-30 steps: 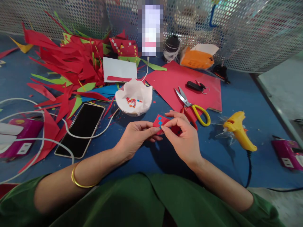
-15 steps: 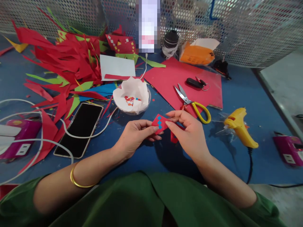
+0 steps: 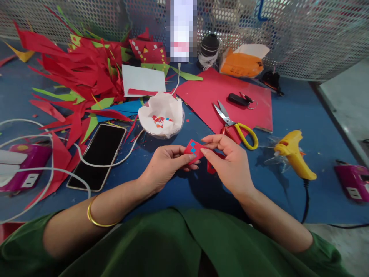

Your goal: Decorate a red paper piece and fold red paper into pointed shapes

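A small red paper piece (image 3: 196,148) with blue diamond shapes on it is held between both hands above the blue table. My left hand (image 3: 168,165) pinches its left edge, the thumb lying on top beside the blue diamonds. My right hand (image 3: 229,161) grips the right edge between thumb and fingers. Another red item (image 3: 211,167) shows partly beneath my right hand; the hand hides most of it. Just beyond my hands, a bowl lined with white paper (image 3: 147,115) holds small coloured scraps. Yellow-handled scissors (image 3: 247,136) lie open on a large red sheet (image 3: 201,90).
Red and green paper scraps (image 3: 83,69) heap at the left. A phone (image 3: 99,156) and white cables lie before them. At the right are a yellow glue gun (image 3: 295,154) and a purple box (image 3: 352,181). Thread spool (image 3: 209,48) and orange packet (image 3: 242,64) stand behind.
My left thumb has shifted slightly on the paper piece and covers more of the lower blue diamonds. Both hands keep their hold. The view has shifted slightly.
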Motion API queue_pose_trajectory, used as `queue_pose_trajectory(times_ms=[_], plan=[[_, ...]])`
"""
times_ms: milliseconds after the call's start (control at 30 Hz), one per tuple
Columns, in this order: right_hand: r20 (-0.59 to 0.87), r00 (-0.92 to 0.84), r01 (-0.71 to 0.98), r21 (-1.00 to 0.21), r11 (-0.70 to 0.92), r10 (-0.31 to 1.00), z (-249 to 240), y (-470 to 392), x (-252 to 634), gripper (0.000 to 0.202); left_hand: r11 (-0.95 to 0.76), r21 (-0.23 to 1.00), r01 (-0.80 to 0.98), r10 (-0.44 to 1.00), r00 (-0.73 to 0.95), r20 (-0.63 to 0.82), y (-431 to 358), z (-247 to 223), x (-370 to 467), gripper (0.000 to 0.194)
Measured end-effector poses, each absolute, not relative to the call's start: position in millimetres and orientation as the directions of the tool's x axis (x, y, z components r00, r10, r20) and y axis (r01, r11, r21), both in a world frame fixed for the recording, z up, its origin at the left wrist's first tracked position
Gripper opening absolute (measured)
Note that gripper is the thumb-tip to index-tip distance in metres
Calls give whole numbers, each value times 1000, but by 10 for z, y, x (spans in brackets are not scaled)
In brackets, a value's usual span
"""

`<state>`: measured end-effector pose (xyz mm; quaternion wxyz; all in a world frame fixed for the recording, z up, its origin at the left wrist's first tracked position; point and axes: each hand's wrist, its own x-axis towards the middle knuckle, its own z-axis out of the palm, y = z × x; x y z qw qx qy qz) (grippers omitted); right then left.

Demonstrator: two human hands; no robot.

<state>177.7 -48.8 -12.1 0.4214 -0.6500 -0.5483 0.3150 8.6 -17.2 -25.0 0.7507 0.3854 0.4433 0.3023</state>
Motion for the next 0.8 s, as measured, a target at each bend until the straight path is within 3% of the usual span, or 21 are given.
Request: queue_pose_trajectory(times_ms=[800], plan=[[68, 216, 448, -893, -37, 974, -127, -494, 1792, 18, 523, 843, -127, 789, 446, -422, -168, -281, 85, 16]])
